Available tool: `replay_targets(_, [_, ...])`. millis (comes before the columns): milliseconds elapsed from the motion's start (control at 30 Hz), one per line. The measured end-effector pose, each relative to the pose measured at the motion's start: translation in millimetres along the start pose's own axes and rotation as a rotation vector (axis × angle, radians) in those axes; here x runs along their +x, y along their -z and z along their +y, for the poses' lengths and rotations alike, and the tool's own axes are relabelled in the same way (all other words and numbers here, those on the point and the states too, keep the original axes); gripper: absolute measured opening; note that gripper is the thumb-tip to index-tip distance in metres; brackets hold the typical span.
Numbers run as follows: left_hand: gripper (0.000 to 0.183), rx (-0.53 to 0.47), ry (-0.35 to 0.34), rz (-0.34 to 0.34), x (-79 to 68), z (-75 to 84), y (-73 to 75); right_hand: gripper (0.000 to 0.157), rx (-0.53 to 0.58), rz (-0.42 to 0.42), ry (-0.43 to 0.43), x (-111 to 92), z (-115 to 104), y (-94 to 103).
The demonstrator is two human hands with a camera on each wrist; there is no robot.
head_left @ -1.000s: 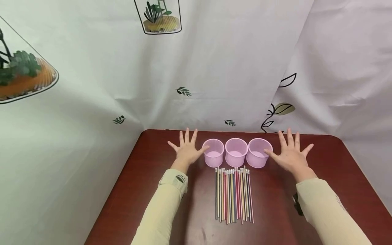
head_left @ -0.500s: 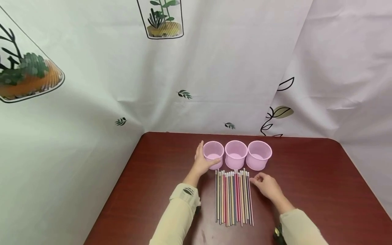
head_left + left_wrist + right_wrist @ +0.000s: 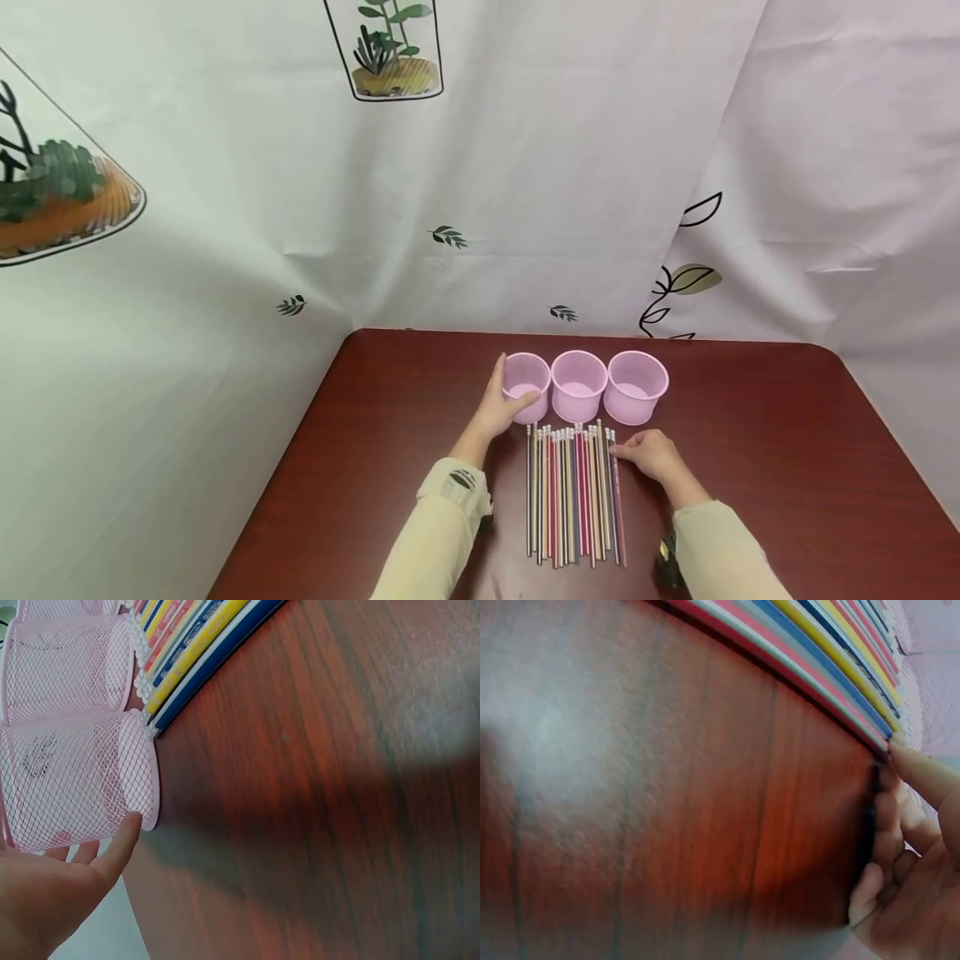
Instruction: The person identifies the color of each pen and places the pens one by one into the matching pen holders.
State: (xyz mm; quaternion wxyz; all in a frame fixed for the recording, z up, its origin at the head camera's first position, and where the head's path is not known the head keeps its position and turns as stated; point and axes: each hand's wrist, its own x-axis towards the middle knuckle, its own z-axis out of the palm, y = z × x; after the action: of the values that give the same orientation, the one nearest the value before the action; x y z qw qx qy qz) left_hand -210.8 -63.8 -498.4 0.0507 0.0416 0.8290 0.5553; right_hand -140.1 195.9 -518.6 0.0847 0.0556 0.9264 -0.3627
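Note:
Three pink mesh pencil cups stand side by side in the head view: a left cup (image 3: pixel 528 372), a middle cup (image 3: pixel 576 410) and a right cup (image 3: pixel 631 411). My left hand (image 3: pixel 497 412) holds the left cup, thumb across its front and fingers along its left side. In the left wrist view, the fingertips touch the mesh wall. In front of the cups lies a row of several pencils (image 3: pixel 568 500), white eraser ends toward the cups. My right hand (image 3: pixel 656 457) pinches the rightmost pencil (image 3: pixel 621 529) near its eraser end, thumb and finger meeting on it in the right wrist view.
The dark red wooden table (image 3: pixel 757 433) has rounded far corners. Behind it and to the sides hangs a white patterned cloth (image 3: pixel 585 167). The cups stand close to the table's back edge.
Both hands were spread out on either side of the cups. The left moved in to the left cup; the right came down to the pencil row and took hold of the rightmost pencil.

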Motion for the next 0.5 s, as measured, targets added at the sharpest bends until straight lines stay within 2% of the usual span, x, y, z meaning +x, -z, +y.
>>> replay_targets(133, [0.098, -0.050, -0.008, 0.034, -3.2, 0.1, -1.3, 0.024, -0.001, 0.001, 0.002, -0.5, -4.5, 1.2])
replay_targets(267, [0.095, -0.072, -0.007, 0.066, -4.7, 2.6, -3.7, 0.026, -0.031, -0.005, -0.046, -2.3, -10.2, 1.8])
replay_targets(400, [0.094, -0.088, -0.016, 0.076, -4.0, 4.2, -5.4, 0.025, -0.075, -0.024, -0.098, -3.1, -13.6, 1.1])
replay_targets(500, [0.094, -0.108, -0.027, 0.075, -2.6, 3.8, -5.8, 0.025, -0.090, -0.025, -0.105, -2.3, -13.9, 0.1])
